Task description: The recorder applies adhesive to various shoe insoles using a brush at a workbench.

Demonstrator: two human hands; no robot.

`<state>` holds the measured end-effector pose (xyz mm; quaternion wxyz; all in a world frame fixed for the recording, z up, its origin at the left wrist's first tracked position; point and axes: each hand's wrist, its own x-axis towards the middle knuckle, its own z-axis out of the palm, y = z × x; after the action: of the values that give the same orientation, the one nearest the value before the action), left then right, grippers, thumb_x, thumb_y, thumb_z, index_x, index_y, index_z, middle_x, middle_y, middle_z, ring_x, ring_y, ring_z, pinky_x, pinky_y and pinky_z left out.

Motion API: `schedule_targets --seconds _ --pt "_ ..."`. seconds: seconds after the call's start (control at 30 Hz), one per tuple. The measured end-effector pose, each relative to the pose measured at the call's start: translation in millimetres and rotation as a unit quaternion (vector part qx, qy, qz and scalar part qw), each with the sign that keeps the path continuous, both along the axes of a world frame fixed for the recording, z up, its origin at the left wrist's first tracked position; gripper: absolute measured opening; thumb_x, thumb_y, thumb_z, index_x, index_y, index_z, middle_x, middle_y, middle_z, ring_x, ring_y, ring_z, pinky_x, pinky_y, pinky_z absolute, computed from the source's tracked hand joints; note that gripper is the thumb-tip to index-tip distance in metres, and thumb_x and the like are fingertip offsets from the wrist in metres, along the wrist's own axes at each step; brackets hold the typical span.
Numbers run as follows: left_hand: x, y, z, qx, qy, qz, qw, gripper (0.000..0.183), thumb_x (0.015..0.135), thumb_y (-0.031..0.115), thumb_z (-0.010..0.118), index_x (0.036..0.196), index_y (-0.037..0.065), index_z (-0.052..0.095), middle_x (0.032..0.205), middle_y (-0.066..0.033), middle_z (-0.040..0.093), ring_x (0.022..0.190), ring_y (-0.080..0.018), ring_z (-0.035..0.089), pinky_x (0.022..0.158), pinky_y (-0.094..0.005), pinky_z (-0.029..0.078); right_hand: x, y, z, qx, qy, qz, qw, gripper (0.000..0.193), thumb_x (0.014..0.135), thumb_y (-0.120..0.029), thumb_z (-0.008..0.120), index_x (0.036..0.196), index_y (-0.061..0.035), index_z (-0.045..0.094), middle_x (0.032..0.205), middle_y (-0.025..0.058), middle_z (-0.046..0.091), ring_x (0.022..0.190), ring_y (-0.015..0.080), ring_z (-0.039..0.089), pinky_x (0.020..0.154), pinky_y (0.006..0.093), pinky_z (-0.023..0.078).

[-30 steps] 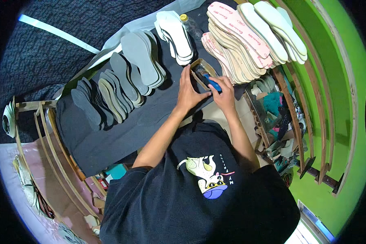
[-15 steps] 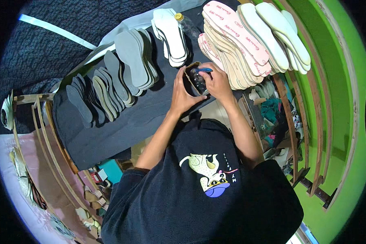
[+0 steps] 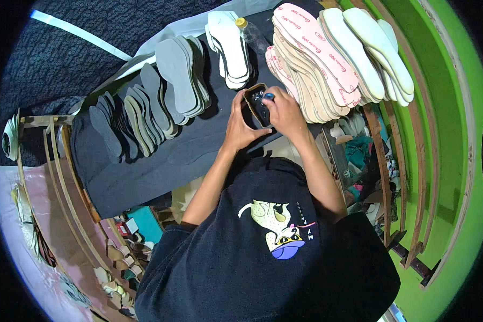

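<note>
My left hand [image 3: 240, 127] is curled around a small open-topped container [image 3: 247, 99] with a brown rim and a dark, shiny inside. In my right hand [image 3: 287, 114] is a blue-handled tool [image 3: 269, 96], gripped between thumb and fingers over the container's opening. The tool's working end is hidden, so I cannot tell its kind. Close beside my right hand lies a tall stack of pink and beige insoles [image 3: 316, 45]. White insoles [image 3: 228, 48] are piled just beyond the container.
Grey insoles [image 3: 174, 67] and dark insoles [image 3: 106, 131] lie in overlapping rows on the black-covered table [image 3: 145, 180]. A clear bottle [image 3: 255, 38] with a yellow cap stands at the back. More white insoles [image 3: 354, 53] lie far right. Wooden rails [image 3: 421, 161] and fabric scraps [image 3: 357, 150] are on the right.
My right hand has turned, and the blue handle, seen lengthwise before, now shows nearly end-on. My left hand keeps its hold on the container. The whole view has shifted slightly.
</note>
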<state>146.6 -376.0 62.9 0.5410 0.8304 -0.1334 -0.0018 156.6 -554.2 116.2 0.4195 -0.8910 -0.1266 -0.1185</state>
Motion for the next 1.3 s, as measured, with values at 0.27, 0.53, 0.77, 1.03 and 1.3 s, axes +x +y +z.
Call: schedule_targets --seconds 0.27,0.53,0.77,1.03,1.3 --pt "1.5 -3.7 1.4 0.016 0.018 0.002 1.0 0.139 0.051 0.028 0.104 0.161 0.0 0.023 0.161 -0.0248 0.036 0.148 -0.0413 0.043 0.123 -0.0476 0.038 -10.5 2.4 8.4 0.069 0.059 0.018 0.996 0.014 0.1 -0.007 0.062 0.112 0.0008 0.06 0.098 0.0234 0.069 0.094 0.048 0.067 0.081 0.0488 0.053" --pt "0.7 -3.8 -1.2 0.019 0.026 0.022 0.999 0.137 0.052 0.031 0.104 0.159 -0.001 0.025 0.16 -0.0261 0.036 0.15 -0.0426 0.039 0.124 -0.0476 0.037 -13.3 4.0 8.8 0.037 0.034 -0.017 0.999 0.011 0.1 -0.007 0.064 0.102 0.0022 0.058 0.089 0.0228 0.065 0.085 0.0467 0.065 0.075 0.0468 0.051" --pt "-0.1 -3.5 -6.5 0.052 0.005 0.032 0.998 0.136 0.052 0.033 0.103 0.159 -0.001 0.027 0.16 -0.0262 0.037 0.152 -0.0428 0.035 0.125 -0.0499 0.033 -19.1 -3.1 -1.1 0.03 -0.036 -0.029 0.998 0.014 0.099 -0.012 0.065 0.109 -0.0027 0.062 0.1 0.0184 0.07 0.09 0.043 0.069 0.077 0.0474 0.054" --pt "-2.1 -0.4 -6.5 0.055 0.007 0.033 0.998 0.141 0.056 0.04 0.102 0.164 -0.002 0.02 0.164 -0.027 0.034 0.151 -0.044 0.035 0.126 -0.0509 0.032 -12.6 2.7 -14.1 0.044 -0.008 -0.016 0.999 0.018 0.099 -0.011 0.065 0.114 -0.0009 0.061 0.103 0.0233 0.069 0.093 0.048 0.068 0.078 0.0505 0.055" --pt "-7.4 12.0 -0.6 0.061 0.011 0.001 0.998 0.14 0.059 0.045 0.101 0.164 -0.002 0.021 0.165 -0.0286 0.033 0.152 -0.0447 0.034 0.126 -0.0505 0.03 -9.9 4.4 -9.6 0.001 -0.012 -0.034 0.999 0.018 0.099 -0.009 0.065 0.114 -0.0005 0.061 0.103 0.0231 0.069 0.092 0.047 0.068 0.077 0.0497 0.055"
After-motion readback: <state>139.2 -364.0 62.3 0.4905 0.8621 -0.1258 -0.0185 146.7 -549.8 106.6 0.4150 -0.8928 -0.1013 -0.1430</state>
